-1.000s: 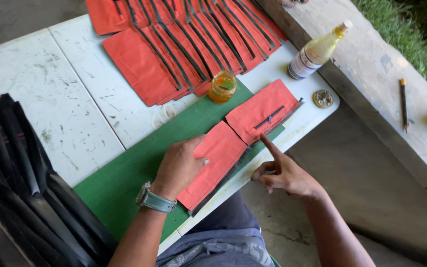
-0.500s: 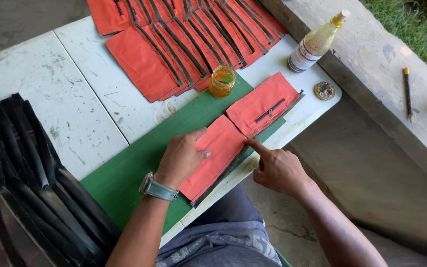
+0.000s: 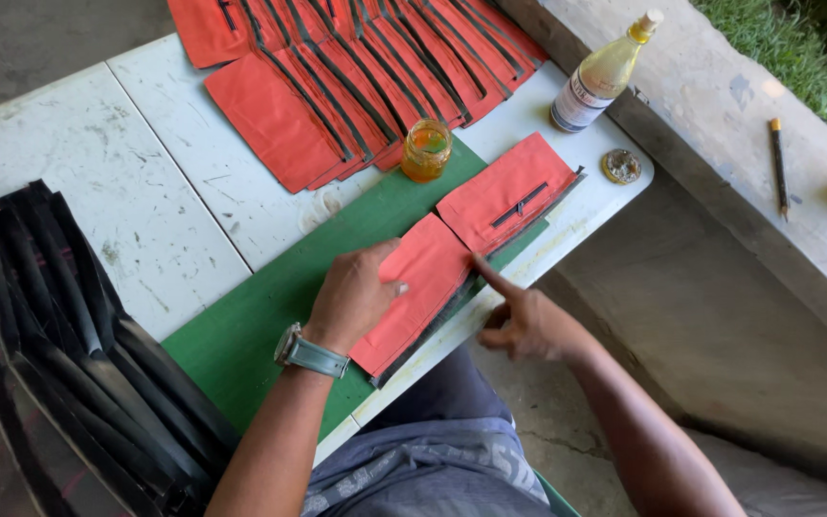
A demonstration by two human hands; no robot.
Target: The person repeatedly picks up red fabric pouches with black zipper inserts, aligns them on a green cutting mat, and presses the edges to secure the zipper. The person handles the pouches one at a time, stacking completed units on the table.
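Note:
My left hand (image 3: 354,295) lies flat on a red fabric piece (image 3: 420,292) that rests on a green board (image 3: 241,330) at the table's near edge. My right hand (image 3: 521,321) points its index finger onto the right edge of that same piece, where a dark strip runs beneath it. A second red piece (image 3: 507,189) with a dark slot lies just beyond, next to the first. A small glass jar (image 3: 426,149) of amber liquid stands on the board's far end.
Several red fabric pieces (image 3: 337,77) are fanned out at the table's back. Black pieces (image 3: 59,354) are stacked at the left. A bottle (image 3: 597,79) and a round lid (image 3: 620,166) stand at the white table's right corner. A pencil (image 3: 778,163) lies on the concrete ledge.
My right hand has moved in from off the table edge and put its index finger on the red piece's edge. My left hand has stayed pressed on the piece.

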